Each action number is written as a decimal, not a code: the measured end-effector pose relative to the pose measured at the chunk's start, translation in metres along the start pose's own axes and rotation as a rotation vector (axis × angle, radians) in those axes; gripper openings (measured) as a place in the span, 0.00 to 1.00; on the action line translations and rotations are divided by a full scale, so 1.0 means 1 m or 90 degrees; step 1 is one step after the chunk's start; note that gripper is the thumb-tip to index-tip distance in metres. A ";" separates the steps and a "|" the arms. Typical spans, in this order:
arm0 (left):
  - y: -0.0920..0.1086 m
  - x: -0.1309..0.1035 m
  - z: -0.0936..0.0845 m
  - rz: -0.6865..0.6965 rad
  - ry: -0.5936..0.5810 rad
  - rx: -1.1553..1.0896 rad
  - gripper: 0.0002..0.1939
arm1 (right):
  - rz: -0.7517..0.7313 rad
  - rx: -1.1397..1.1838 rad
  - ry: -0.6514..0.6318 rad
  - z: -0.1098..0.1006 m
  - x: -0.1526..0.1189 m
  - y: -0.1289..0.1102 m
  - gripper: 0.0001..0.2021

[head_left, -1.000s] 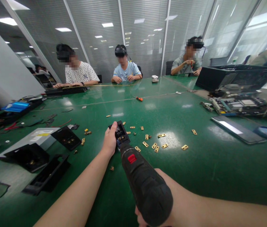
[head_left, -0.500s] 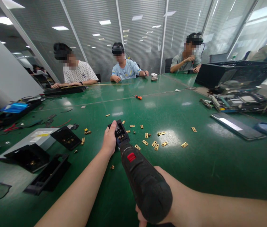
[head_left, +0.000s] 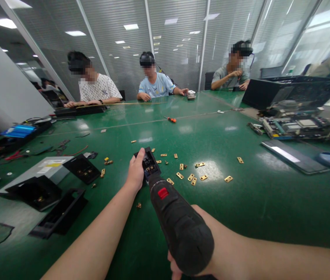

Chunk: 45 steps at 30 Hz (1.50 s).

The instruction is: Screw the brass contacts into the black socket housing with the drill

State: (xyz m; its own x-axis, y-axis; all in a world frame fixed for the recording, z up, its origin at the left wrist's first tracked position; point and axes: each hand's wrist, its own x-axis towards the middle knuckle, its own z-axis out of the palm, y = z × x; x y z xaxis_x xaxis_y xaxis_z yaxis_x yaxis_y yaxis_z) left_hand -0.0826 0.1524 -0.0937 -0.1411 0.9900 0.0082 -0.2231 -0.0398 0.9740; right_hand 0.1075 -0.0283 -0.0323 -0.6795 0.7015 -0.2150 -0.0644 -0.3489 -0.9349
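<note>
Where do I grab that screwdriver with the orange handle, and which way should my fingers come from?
I'd pinch the orange handle of the screwdriver, from above and the near side. It looks thicker than the thin shaft, which points left and slightly away, so the handle end is the nearer one. It lies flat on the green table, so fingers could probably close across its sides.

A black drill (head_left: 182,229) with a red switch slants far-left, its nose at an open black housing (head_left: 150,160)
</note>
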 end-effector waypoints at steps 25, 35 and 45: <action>0.000 0.001 0.000 -0.005 0.005 -0.010 0.27 | -0.016 -0.018 -0.010 -0.003 0.000 0.005 0.31; 0.000 0.000 0.000 0.007 0.009 -0.005 0.25 | 0.002 -0.003 -0.014 -0.002 0.004 0.008 0.29; 0.002 -0.001 0.001 0.002 0.006 -0.005 0.25 | 0.003 0.037 -0.009 -0.002 0.004 0.014 0.30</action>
State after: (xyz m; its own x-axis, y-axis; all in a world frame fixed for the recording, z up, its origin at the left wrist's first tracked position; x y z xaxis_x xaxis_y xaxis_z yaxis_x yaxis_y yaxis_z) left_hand -0.0816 0.1517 -0.0919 -0.1515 0.9884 0.0089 -0.2303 -0.0441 0.9721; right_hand 0.1054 -0.0289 -0.0469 -0.6903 0.6908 -0.2152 -0.1028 -0.3880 -0.9159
